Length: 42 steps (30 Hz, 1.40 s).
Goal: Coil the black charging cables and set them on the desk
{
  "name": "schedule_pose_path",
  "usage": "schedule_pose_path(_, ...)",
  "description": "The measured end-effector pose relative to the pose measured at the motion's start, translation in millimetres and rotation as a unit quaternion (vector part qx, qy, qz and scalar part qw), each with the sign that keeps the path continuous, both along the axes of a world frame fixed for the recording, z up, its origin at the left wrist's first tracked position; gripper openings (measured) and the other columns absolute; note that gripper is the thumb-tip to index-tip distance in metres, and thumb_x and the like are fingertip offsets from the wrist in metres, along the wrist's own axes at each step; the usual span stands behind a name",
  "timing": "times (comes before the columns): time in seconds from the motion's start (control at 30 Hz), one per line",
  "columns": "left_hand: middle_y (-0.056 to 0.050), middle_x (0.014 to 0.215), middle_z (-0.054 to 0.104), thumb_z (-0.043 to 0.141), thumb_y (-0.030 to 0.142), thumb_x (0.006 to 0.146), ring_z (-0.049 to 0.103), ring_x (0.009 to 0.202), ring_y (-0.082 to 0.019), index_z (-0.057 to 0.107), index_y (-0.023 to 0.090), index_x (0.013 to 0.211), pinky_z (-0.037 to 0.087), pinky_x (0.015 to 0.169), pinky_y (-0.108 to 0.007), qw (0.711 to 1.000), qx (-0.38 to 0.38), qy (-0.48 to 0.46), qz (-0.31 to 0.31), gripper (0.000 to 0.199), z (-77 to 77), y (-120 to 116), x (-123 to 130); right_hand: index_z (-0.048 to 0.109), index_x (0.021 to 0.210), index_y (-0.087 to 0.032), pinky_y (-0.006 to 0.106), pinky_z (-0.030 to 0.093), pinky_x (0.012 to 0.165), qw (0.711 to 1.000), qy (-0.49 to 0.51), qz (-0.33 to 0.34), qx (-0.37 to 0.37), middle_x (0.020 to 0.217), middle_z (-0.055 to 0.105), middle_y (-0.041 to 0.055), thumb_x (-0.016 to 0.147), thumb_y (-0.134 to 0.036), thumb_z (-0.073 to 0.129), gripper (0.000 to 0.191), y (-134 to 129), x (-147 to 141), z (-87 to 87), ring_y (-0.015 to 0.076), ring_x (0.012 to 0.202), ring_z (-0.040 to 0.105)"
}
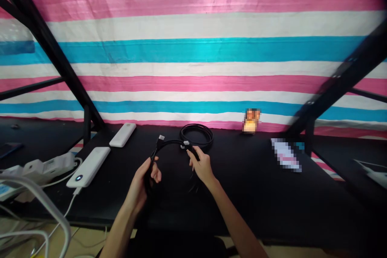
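Your left hand (148,179) is closed around a black cable (169,144), gripping it low over the near middle of the surface (256,193). From that fist the cable rises, arches to the right, and comes down into your right hand (202,166). One plug (161,138) sticks up at the top left of the arch, pale at its tip. A second pale connector (186,144) sits just above your right fingertips.

Your right hand pinches the cable near that connector, thumb and fingers together on it. Both hands are held above the surface, close to each other but not touching. More cable hangs down below the right hand; against the black surface you cannot tell how far it runs.

Just beyond your right hand, far middle, a coil (196,134) of black cable lies flat on the surface. Whether it joins the cable in your hands cannot be told.

Left side: two white power banks. The nearer one (89,166) has a lit spot at its near end and a white lead plugged in. The farther one (122,134) lies at the back edge. Far left, a white power strip (39,167).

Behind everything hangs a striped tarp (193,48), pink, white and blue. Black frame bars (51,48) slant across both sides.
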<state>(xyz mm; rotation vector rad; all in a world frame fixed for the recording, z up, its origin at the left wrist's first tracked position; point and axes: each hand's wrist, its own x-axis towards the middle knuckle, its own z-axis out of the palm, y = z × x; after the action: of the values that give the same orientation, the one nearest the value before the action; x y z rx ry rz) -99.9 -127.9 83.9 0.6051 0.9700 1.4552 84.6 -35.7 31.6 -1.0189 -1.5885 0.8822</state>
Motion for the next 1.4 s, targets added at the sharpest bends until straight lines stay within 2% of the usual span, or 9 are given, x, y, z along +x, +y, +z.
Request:
schedule_pose_path(0.17, -0.001, 0.063, 0.054, 0.066, 0.049, 0.072, 0.059, 0.073, -0.016, 0.059, 0.013, 0.092, 0.047, 0.069, -0.021, 0.994, 0.007, 0.111, 0.019, 0.042, -4.2, 2, -6, 0.061, 0.098, -0.020, 0.023, 0.044, 0.047, 0.997, -0.044, -0.031, 0.056, 0.058, 0.061, -0.0015, 0.087, -0.039, 0.049, 0.025, 0, 3, -1.3, 0.0113, 0.040, 0.052)
schedule_pose_path(0.33, 0.000, 0.060, 0.054, 0.063, 0.047, 0.075, 0.057, 0.063, -0.013, 0.056, 0.014, 0.075, 0.045, 0.060, -0.017, 0.984, 0.019, 0.175, 0.019, 0.034, -3.9, 0, -4, 0.063, 0.101, -0.019, 0.029, 0.049, 0.064, 0.989, -0.069, -0.080, 0.098, 0.072, 0.067, 0.0048, 0.087, -0.034, 0.048, 0.026, 1, 8, -2.9, 0.0183, 0.059, 0.063)
schedule_pose_path(0.5, -0.002, 0.060, 0.057, 0.061, 0.049, 0.075, 0.055, 0.058, -0.013, 0.058, 0.014, 0.086, 0.045, 0.056, -0.019, 0.971, 0.031, 0.237, -0.009, 0.036, -9.6, 3, -11, 0.062, 0.105, -0.019, 0.026, 0.048, 0.057, 0.992, -0.068, -0.061, 0.091, 0.077, 0.065, 0.0038, 0.092, -0.034, 0.037, 0.032, 2, 12, -6.3, 0.0112, 0.044, 0.054)
schedule_pose_path(0.67, -0.001, 0.059, 0.056, 0.058, 0.055, 0.074, 0.051, 0.050, -0.012, 0.061, 0.014, 0.097, 0.039, 0.047, -0.018, 0.926, 0.028, 0.369, 0.080, 0.047, -18.9, 9, -18, 0.061, 0.104, -0.019, 0.021, 0.046, 0.046, 0.996, -0.042, -0.038, 0.062, 0.078, 0.064, 0.0026, 0.092, -0.040, 0.037, 0.034, 4, 13, -2.8, 0.0082, 0.042, 0.052)
schedule_pose_path(0.8, 0.001, 0.056, 0.053, 0.049, 0.054, 0.080, 0.046, 0.044, -0.010, 0.060, 0.017, 0.100, 0.035, 0.043, -0.018, 0.905, 0.028, 0.409, 0.116, 0.044, -22.0, 8, -21, 0.058, 0.102, -0.017, 0.017, 0.038, 0.032, 0.995, 0.065, -0.081, 0.005, 0.067, 0.061, 0.0002, 0.089, -0.051, 0.038, 0.041, 8, 17, 3.3, 0.0069, 0.035, 0.049)
schedule_pose_path(0.93, 0.002, 0.052, 0.051, 0.047, 0.051, 0.082, 0.048, 0.046, -0.010, 0.060, 0.016, 0.094, 0.038, 0.046, -0.018, 0.908, 0.031, 0.401, 0.121, 0.039, -24.7, 5, -29, 0.054, 0.089, -0.017, 0.017, 0.032, 0.026, 0.982, 0.160, -0.092, -0.048, 0.051, 0.055, -0.0039, 0.085, -0.058, 0.040, 0.044, 12, 21, 6.1, 0.0071, 0.028, 0.044)
schedule_pose_path(1.13, -0.001, 0.067, 0.058, 0.048, 0.051, 0.080, 0.054, 0.052, -0.011, 0.057, 0.017, 0.088, 0.040, 0.043, -0.017, 0.904, -0.004, 0.366, 0.220, 0.036, -27.8, 1, -46, 0.051, 0.084, -0.018, 0.016, 0.025, 0.025, 0.961, 0.240, 0.009, -0.137, 0.049, 0.050, -0.0066, 0.079, -0.063, 0.049, 0.045, 16, 21, 4.6, 0.0047, 0.025, 0.036)
schedule_pose_path(1.3, 0.007, 0.053, 0.040, 0.063, 0.043, 0.073, 0.042, 0.041, -0.007, 0.052, 0.017, 0.082, 0.032, 0.037, -0.015, 0.935, 0.072, 0.156, 0.311, 0.029, -22.7, 0, -52, 0.057, 0.090, -0.017, 0.015, 0.021, 0.026, 0.943, 0.275, 0.046, -0.180, 0.049, 0.042, -0.0088, 0.077, -0.064, 0.049, 0.049, 14, 24, 5.9, 0.0017, 0.027, 0.026)
schedule_pose_path(1.4, 0.009, 0.049, 0.029, 0.067, 0.042, 0.070, 0.030, 0.038, -0.005, 0.047, 0.017, 0.070, 0.028, 0.036, -0.015, 0.956, 0.081, 0.036, 0.278, 0.032, -16.6, -2, -58, 0.061, 0.096, -0.015, 0.017, 0.023, 0.027, 0.950, 0.253, 0.048, -0.176, 0.049, 0.041, -0.0085, 0.077, -0.064, 0.051, 0.053, 13, 24, 5.1, 0.0023, 0.027, 0.028)
